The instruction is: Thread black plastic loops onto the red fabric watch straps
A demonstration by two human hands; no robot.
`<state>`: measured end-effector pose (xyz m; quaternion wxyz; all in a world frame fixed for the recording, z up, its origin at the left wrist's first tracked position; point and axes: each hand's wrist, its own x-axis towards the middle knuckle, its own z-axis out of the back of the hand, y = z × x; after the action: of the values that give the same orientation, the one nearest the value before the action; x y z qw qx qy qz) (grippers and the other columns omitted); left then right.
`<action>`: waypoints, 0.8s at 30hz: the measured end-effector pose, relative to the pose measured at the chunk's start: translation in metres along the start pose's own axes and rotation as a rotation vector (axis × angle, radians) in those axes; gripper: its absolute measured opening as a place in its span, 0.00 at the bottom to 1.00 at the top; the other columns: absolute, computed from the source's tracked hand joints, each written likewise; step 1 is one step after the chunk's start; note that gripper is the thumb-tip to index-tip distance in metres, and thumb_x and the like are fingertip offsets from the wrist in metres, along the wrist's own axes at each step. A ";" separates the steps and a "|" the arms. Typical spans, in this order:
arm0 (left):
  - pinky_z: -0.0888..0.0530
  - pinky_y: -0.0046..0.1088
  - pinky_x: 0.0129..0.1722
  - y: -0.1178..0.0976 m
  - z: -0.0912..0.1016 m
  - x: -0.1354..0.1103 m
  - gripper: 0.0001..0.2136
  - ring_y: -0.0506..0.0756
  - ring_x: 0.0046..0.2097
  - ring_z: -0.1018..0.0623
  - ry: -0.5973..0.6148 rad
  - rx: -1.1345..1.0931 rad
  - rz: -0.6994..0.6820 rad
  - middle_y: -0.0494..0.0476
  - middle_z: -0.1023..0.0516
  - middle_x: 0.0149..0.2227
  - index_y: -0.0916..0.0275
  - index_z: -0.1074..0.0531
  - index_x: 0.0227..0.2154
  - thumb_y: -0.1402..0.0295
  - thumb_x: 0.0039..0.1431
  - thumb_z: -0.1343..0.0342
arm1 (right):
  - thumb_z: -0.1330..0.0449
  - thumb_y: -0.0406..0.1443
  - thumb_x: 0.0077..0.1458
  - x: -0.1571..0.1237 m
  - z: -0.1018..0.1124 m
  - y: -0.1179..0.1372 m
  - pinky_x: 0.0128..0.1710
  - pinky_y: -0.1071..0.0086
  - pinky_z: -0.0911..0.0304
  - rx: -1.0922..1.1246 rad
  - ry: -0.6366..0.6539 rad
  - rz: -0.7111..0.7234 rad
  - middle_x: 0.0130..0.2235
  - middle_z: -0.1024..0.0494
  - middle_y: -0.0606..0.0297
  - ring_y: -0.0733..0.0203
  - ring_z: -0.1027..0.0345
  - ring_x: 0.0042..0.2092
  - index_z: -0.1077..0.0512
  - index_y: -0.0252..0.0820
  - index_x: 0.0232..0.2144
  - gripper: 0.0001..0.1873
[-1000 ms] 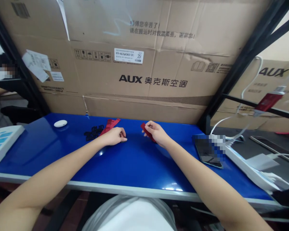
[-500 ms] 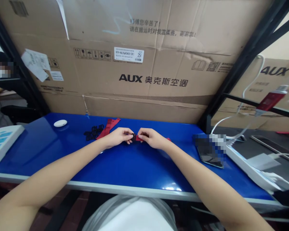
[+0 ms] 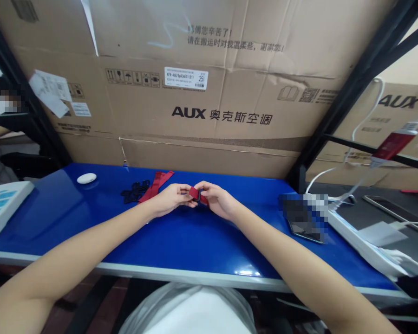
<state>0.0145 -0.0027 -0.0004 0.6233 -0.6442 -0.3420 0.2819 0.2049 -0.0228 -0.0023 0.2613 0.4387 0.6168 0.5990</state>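
My left hand (image 3: 176, 197) and my right hand (image 3: 216, 198) meet above the middle of the blue table. Between their fingertips is a short red strap (image 3: 194, 192) with a small black buckle (image 3: 198, 197). My left fingers pinch the buckle side, and my right fingers grip the strap, part of which stands up through or over the buckle. Behind my left wrist lies a pile of red straps (image 3: 157, 183). Left of that pile rests a heap of black plastic buckles (image 3: 135, 191), too small to make out singly.
On the blue table (image 3: 181, 246) a white oval object (image 3: 87, 178) lies at left, near a white device (image 3: 9, 204). At right are a phone (image 3: 304, 220) and a white power strip (image 3: 362, 243) with cables. A cardboard sheet (image 3: 142, 111) walls the back. Another person (image 3: 9, 95) sits far left.
The red strap's end has come up at the buckle and now shows above it. My right hand has shifted slightly left and turned, bringing the hands closer together.
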 end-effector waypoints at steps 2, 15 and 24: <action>0.23 0.30 0.41 0.000 -0.001 0.000 0.17 0.53 0.36 0.19 0.004 -0.013 0.014 0.60 0.21 0.37 0.69 0.26 0.38 0.64 0.47 0.31 | 0.39 0.38 0.46 0.000 -0.001 0.000 0.41 0.63 0.37 -0.003 0.004 0.017 0.34 0.26 0.63 0.59 0.33 0.35 0.31 0.42 0.31 0.08; 0.23 0.30 0.34 0.015 0.003 0.010 0.09 0.55 0.30 0.19 -0.277 0.463 -0.105 0.57 0.20 0.29 0.66 0.24 0.34 0.71 0.48 0.38 | 0.46 0.28 0.47 0.005 0.014 -0.005 0.38 0.68 0.43 -1.032 -0.168 0.175 0.32 0.34 0.64 0.63 0.40 0.33 0.35 0.41 0.21 0.06; 0.23 0.30 0.34 0.014 -0.002 0.005 0.09 0.56 0.31 0.20 -0.281 0.592 -0.139 0.58 0.20 0.29 0.66 0.23 0.34 0.70 0.49 0.41 | 0.44 0.30 0.50 0.006 0.006 -0.010 0.32 0.70 0.44 -1.049 -0.238 0.125 0.31 0.34 0.65 0.66 0.41 0.30 0.36 0.41 0.21 0.07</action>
<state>0.0202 0.0004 -0.0138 0.7479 -0.3649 -0.3712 0.4119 0.2050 -0.0137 -0.0116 0.4769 0.3501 0.1741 0.7872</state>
